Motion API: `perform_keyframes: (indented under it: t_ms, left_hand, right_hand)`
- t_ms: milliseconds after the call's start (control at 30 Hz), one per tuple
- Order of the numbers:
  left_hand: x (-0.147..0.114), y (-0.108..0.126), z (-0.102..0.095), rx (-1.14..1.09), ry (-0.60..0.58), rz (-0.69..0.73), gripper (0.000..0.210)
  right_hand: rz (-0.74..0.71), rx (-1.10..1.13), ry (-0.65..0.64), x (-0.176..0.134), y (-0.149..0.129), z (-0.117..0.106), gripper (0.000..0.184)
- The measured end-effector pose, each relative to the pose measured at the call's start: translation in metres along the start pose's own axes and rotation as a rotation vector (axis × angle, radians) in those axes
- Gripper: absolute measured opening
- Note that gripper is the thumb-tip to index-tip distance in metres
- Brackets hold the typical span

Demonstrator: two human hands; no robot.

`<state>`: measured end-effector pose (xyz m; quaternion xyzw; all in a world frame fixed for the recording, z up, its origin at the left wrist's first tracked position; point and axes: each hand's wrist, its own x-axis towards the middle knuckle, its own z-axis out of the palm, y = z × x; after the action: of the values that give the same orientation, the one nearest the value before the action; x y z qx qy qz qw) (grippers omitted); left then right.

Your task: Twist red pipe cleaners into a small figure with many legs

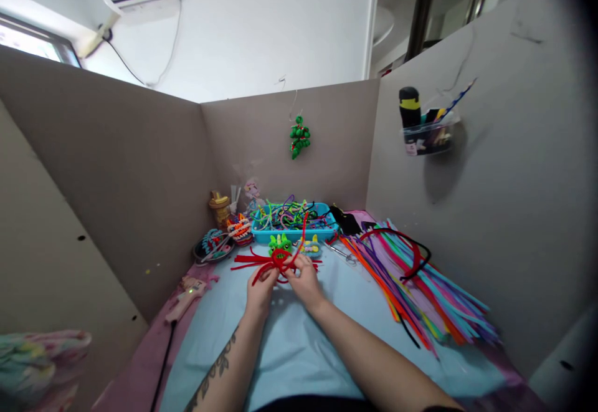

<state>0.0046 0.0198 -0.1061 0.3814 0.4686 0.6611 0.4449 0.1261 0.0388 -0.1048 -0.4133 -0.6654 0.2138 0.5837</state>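
Observation:
Both hands meet over the middle of the blue-covered table, pinching red pipe cleaners (281, 254) that are bent into a loop with loose ends. My left hand (262, 284) is closed on the lower left of the loop. My right hand (304, 280) grips its right side, and one long red end rises above the fingers. More red pipe cleaners (243, 260) lie flat on the table just behind the left hand. Right behind the loop sits a green fuzzy figure with eyes (279, 242), and beside it a yellow and blue one (309, 245).
A blue tray (294, 235) of tangled pipe cleaners stands at the back. Scissors (346, 255) lie right of it, near a large pile of coloured pipe cleaners (420, 281). On the left are a dark bowl (199, 252) and a corded glue gun (187, 297). Partition walls (284, 175) surround the table.

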Motion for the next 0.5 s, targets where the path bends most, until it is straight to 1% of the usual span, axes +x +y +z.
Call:
perform_keyframes:
  t_ms: [67,133,267,367,500]
  left_hand:
    - [-0.0007,-0.0003,-0.0005,0.003,-0.046,0.004,0.044]
    - [-0.0015,0.0001,-0.0014,0.012,-0.063,0.03,0.043]
    - [-0.0033,0.0032,-0.0027,0.049,-0.047,0.088,0.039]
    - [-0.0037,0.0052,-0.0021,0.071,-0.032,0.098,0.036]
    - [-0.0019,0.0027,-0.0013,0.065,-0.016,0.091,0.034]
  right_hand:
    - [-0.029,-0.02,-0.006,0.0,-0.002,-0.0019,0.01]
    - [-0.039,-0.025,-0.022,0.0001,-0.0035,-0.0035,0.011]
    - [-0.042,-0.031,-0.028,0.0006,-0.0037,-0.0038,0.011]
    - [-0.043,-0.054,-0.024,0.001,-0.0033,-0.0033,0.011]
    - [-0.047,-0.045,-0.05,0.0002,-0.0045,-0.0037,0.011]
